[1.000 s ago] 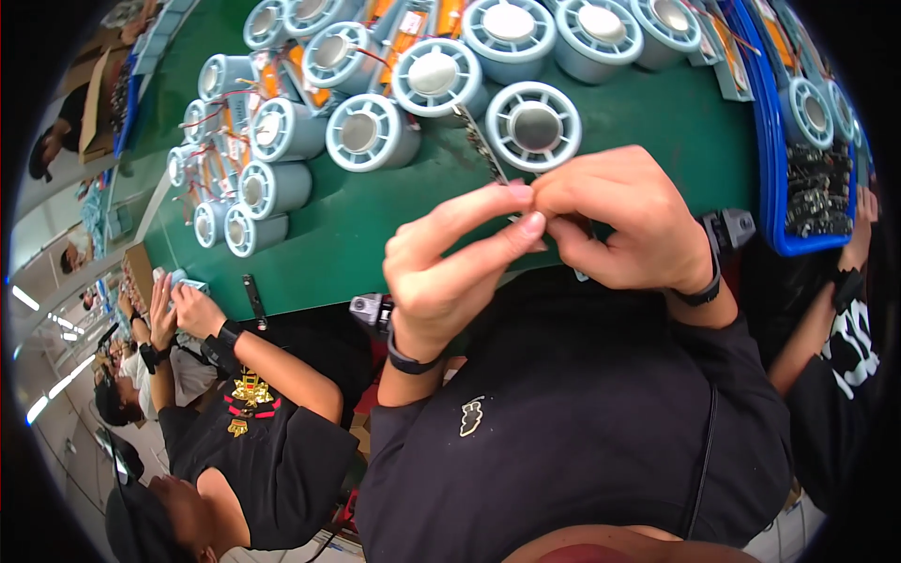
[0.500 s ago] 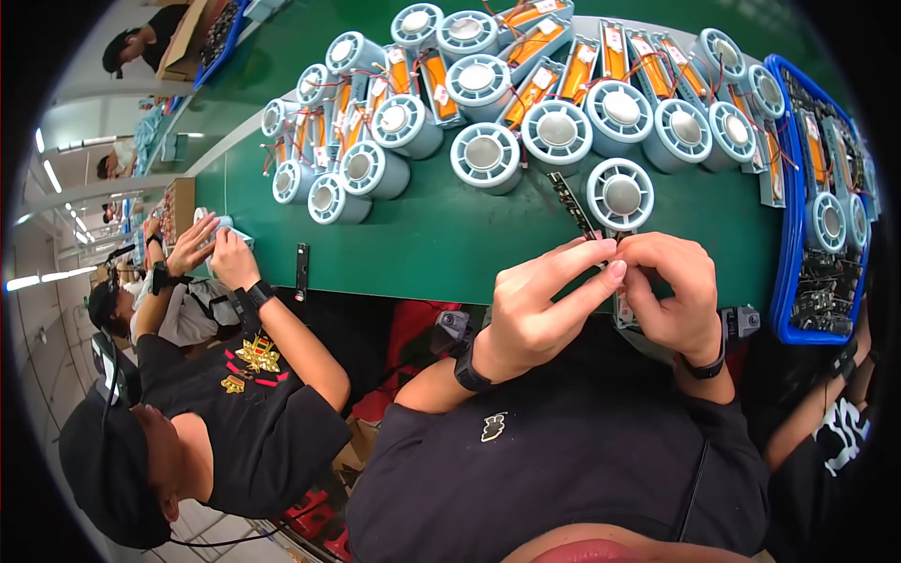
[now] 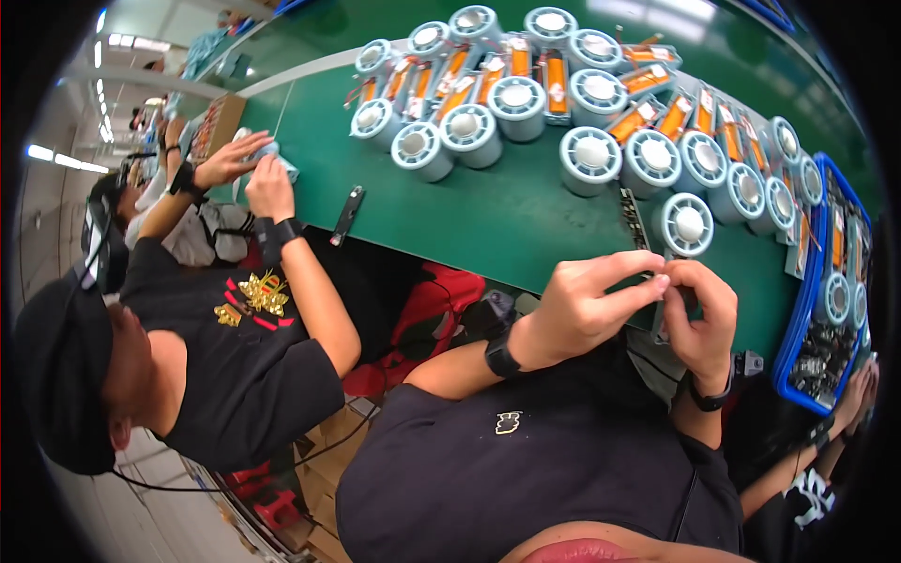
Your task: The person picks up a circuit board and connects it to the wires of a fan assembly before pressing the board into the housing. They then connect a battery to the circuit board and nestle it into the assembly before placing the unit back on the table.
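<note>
Green surface: a green-topped workbench (image 3: 526,225) runs from far left to right; the person sits at its near edge, both hands raised just over that edge
Left hand: the left hand (image 3: 587,310) is closed in a pinch, thumb and forefinger tips pressed together at the right, meeting the other hand's fingertips
Right hand: the right hand (image 3: 704,314) is curled shut around a small dark part (image 3: 663,319), of which only a thin strip shows between the two hands
Held part: too covered to name; it sits between both sets of fingertips, near the bench edge, just below the nearest fan
Nearest fan: one round pale-blue fan unit (image 3: 685,225) stands alone on the bench just beyond the hands; a narrow dark circuit strip (image 3: 633,218) lies just left of it
Rows beyond: many more pale-blue fan units with orange packs (image 3: 554,80) stand in curved rows across the far bench
Right side: a blue tray (image 3: 798,328) of dark small parts sits at the right end
Left neighbour: another person's hands (image 3: 249,174) work on a pale object at the far left; a dark flat tool (image 3: 345,214) lies near them
Risk, drop: the part is held only by fingertips over the bench edge; a loosened pinch would likely send it into the lap or to the floor
Risk, knock: the lone fan stands close beyond the knuckles; a forward push could tip it
</note>
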`<state>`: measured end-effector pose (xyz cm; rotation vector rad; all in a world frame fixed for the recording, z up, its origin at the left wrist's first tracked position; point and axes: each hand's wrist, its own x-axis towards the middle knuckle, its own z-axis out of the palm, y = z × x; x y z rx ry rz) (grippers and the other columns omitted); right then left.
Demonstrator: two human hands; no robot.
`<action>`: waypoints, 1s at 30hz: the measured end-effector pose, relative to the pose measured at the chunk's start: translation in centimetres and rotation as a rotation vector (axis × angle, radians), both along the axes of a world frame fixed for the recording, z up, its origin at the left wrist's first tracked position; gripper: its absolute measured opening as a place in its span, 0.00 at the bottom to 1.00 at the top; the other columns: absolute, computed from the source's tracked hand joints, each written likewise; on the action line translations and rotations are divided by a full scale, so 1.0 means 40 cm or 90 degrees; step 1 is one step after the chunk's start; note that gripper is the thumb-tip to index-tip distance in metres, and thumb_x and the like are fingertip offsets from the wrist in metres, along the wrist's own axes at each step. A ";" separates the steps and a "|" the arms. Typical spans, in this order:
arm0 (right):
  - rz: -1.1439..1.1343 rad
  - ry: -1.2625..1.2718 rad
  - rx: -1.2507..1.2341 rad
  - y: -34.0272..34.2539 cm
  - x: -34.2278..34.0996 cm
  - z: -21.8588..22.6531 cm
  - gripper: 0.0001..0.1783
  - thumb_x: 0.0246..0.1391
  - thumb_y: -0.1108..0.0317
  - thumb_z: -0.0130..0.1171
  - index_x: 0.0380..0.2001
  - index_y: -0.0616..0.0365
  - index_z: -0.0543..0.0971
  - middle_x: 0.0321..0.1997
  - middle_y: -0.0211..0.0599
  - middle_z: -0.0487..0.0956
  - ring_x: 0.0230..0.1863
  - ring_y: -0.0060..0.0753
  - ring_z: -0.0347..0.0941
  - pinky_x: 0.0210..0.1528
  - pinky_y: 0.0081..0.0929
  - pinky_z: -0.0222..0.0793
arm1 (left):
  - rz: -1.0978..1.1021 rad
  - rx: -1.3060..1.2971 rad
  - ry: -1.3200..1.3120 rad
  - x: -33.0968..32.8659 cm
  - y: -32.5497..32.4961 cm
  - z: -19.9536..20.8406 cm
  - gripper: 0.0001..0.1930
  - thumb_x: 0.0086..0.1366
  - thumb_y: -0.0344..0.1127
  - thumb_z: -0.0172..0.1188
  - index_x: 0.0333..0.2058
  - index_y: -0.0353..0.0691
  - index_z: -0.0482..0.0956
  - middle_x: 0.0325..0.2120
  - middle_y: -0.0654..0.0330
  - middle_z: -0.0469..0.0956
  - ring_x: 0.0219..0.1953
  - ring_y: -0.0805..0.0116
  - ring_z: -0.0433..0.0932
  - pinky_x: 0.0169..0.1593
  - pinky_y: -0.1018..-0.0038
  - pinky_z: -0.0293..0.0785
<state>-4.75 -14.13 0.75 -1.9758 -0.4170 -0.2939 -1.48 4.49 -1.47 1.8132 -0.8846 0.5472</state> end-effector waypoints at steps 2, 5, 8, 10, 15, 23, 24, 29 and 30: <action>-0.029 0.060 0.000 -0.007 -0.008 0.000 0.07 0.53 0.86 0.59 0.34 0.66 0.80 0.31 0.37 0.82 0.23 0.23 0.75 0.26 0.20 0.67 | 0.016 -0.020 0.002 -0.005 -0.008 -0.007 0.11 0.57 0.25 0.71 0.40 0.40 0.88 0.43 0.55 0.84 0.34 0.63 0.86 0.32 0.74 0.83; -0.041 0.094 0.004 -0.020 -0.015 -0.007 0.07 0.54 0.85 0.60 0.36 0.67 0.80 0.31 0.37 0.83 0.24 0.23 0.75 0.27 0.20 0.68 | 0.029 -0.037 0.006 -0.002 -0.016 -0.016 0.10 0.58 0.26 0.70 0.40 0.40 0.87 0.42 0.56 0.83 0.33 0.63 0.86 0.31 0.74 0.83; -0.045 0.106 0.017 -0.016 -0.019 -0.013 0.07 0.55 0.86 0.59 0.37 0.68 0.81 0.31 0.36 0.83 0.24 0.21 0.74 0.27 0.19 0.67 | 0.029 -0.048 0.016 0.002 -0.012 -0.019 0.09 0.59 0.27 0.69 0.40 0.41 0.87 0.42 0.57 0.83 0.32 0.63 0.86 0.31 0.73 0.83; -0.048 0.081 0.027 -0.010 -0.010 -0.017 0.07 0.55 0.86 0.59 0.37 0.68 0.82 0.31 0.36 0.83 0.23 0.20 0.74 0.27 0.19 0.67 | 0.019 -0.063 0.004 0.007 -0.011 -0.024 0.08 0.59 0.27 0.69 0.38 0.41 0.87 0.41 0.58 0.83 0.32 0.64 0.86 0.30 0.73 0.83; -0.047 0.074 0.007 -0.029 -0.016 -0.039 0.06 0.56 0.85 0.60 0.36 0.69 0.82 0.30 0.37 0.83 0.23 0.20 0.74 0.27 0.18 0.67 | -0.027 -0.062 0.020 0.008 -0.012 -0.034 0.05 0.60 0.27 0.69 0.36 0.41 0.86 0.41 0.60 0.83 0.31 0.65 0.86 0.30 0.74 0.83; 0.001 0.084 0.007 -0.045 -0.008 -0.046 0.07 0.59 0.84 0.57 0.39 0.70 0.81 0.30 0.35 0.81 0.25 0.19 0.72 0.27 0.18 0.65 | -0.056 -0.066 0.030 0.011 -0.010 -0.030 0.04 0.59 0.27 0.69 0.34 0.40 0.86 0.39 0.59 0.84 0.32 0.64 0.86 0.31 0.74 0.84; -0.005 0.097 0.008 -0.041 -0.012 -0.043 0.07 0.59 0.84 0.57 0.39 0.70 0.81 0.30 0.35 0.81 0.25 0.19 0.72 0.27 0.18 0.65 | -0.061 -0.066 0.043 0.008 -0.009 -0.031 0.04 0.59 0.27 0.69 0.34 0.40 0.86 0.39 0.59 0.84 0.32 0.64 0.86 0.31 0.74 0.84; -0.005 0.047 -0.038 -0.034 -0.018 -0.026 0.07 0.56 0.85 0.58 0.37 0.69 0.82 0.29 0.39 0.82 0.24 0.25 0.74 0.27 0.21 0.66 | -0.070 -0.091 0.027 0.011 -0.017 -0.049 0.05 0.58 0.26 0.70 0.35 0.39 0.87 0.39 0.56 0.84 0.32 0.62 0.87 0.32 0.72 0.85; -0.010 0.039 -0.045 -0.037 -0.020 -0.026 0.08 0.54 0.85 0.59 0.37 0.68 0.82 0.30 0.40 0.83 0.24 0.29 0.75 0.28 0.22 0.68 | -0.073 -0.097 0.021 0.013 -0.021 -0.052 0.06 0.58 0.26 0.70 0.35 0.39 0.87 0.39 0.55 0.85 0.32 0.61 0.87 0.33 0.72 0.85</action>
